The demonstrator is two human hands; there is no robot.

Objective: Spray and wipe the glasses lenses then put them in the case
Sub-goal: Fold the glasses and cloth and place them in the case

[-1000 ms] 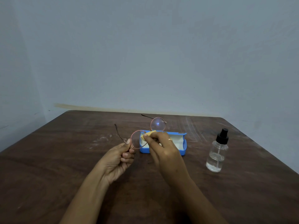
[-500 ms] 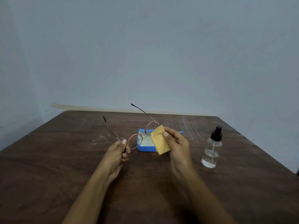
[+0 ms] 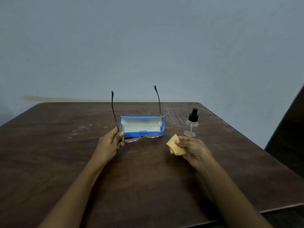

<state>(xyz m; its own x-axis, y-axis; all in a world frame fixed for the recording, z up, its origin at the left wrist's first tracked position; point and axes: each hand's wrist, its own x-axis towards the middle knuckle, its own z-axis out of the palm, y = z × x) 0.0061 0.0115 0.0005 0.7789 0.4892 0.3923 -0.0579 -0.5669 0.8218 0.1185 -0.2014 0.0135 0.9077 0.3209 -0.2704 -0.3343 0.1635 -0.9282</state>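
Brown table [image 3: 148, 178]; glasses [image 3: 131, 140] hinge between left fingers [image 3: 120, 134].

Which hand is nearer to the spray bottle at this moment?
The right hand, holding the yellow cloth, sits just in front of the spray bottle. The left hand grips the glasses at the left end of the blue case, farther from it.

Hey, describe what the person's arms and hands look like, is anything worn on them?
No sleeves, gloves, watch or bracelet show on either arm. The left hand shows nothing worn. The right hand has a small glint at a finger, possibly a ring.
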